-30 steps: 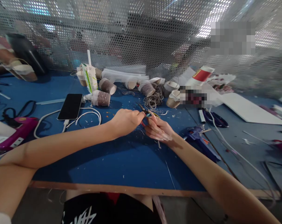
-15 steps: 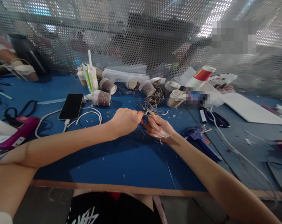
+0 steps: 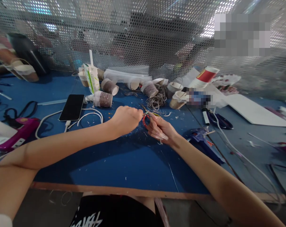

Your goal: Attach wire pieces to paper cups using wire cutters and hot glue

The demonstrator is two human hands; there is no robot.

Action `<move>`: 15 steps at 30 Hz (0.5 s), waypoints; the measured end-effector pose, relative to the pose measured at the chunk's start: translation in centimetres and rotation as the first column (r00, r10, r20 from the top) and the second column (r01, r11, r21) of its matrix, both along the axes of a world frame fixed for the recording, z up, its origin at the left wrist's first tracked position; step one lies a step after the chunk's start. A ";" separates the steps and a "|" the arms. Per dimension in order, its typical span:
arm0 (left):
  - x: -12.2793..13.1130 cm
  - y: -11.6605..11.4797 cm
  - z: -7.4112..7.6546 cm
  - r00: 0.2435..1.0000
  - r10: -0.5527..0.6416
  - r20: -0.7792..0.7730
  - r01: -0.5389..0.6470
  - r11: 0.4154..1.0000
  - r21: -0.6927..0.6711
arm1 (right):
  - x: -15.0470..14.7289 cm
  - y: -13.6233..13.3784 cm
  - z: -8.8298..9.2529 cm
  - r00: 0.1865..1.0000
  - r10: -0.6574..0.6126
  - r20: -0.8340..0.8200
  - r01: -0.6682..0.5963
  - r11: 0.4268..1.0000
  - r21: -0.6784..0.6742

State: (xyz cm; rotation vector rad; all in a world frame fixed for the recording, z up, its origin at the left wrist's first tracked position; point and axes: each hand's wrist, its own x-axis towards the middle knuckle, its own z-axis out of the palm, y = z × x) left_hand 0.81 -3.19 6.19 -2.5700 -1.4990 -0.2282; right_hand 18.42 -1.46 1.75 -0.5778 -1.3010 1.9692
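Note:
In the middle of the blue table, my right hand is closed on a small pair of scissors with red handle loops. The blades point away, towards the cups. A whitish scrap shows by the lower fingers of that hand. My left hand is closed, knuckles up, its fingertips right beside the scissors. What those fingers pinch is too small to make out. Beyond both hands lie a tangle of grey-brown cord and a cord-wrapped cup on its side.
A phone with a white cable lies at left, near a purple glue gun. At right are a blue glue gun, an upright cup and a white board. A perforated metal screen stands behind. Another person's hand holds a cup at far left.
My left hand has shifted slightly left and away from me. The scissors have turned a little in my right hand, and their red loop shows more clearly.

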 end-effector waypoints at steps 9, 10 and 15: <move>0.3 -0.4 -0.5 0.999 0.022 0.031 -0.023 0.999 0.041 | -0.2 -0.3 0.2 1.000 -0.015 -0.010 0.015 1.000 0.008; 0.2 -0.4 -0.6 0.999 0.020 0.034 -0.022 0.998 0.055 | -0.2 -0.3 0.2 1.000 -0.014 -0.023 0.014 1.000 0.002; 0.1 -0.2 -0.9 0.999 0.028 0.022 -0.030 0.993 0.115 | -0.1 -0.4 0.2 0.999 -0.035 -0.031 0.035 0.999 -0.022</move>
